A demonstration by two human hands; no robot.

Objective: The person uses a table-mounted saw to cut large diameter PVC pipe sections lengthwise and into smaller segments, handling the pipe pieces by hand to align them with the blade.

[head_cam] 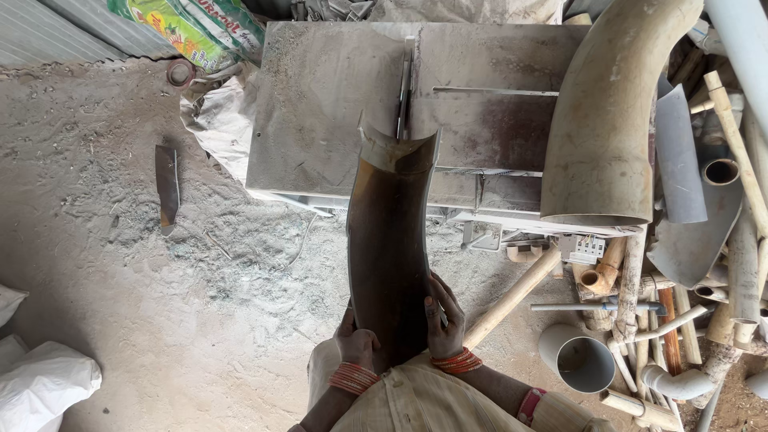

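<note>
A: What are the hands doing, closest in?

B: The left hand (355, 342) and the right hand (445, 322) both clasp the near end of a dark, curved half-pipe (388, 232), fingers closed round its edges.

A: And where does the pipe go?

B: It stretches away from the body; its far end rests on the dusty saw table (320, 112), right at the blade (405, 92).

A: Anything round about?

B: A big bent pipe (608, 120) lies on the table's right side. Beyond it to the right is a heap of pipe offcuts (680, 320). On the left, a dark sliver (167, 188) lies on the sandy ground.
</note>
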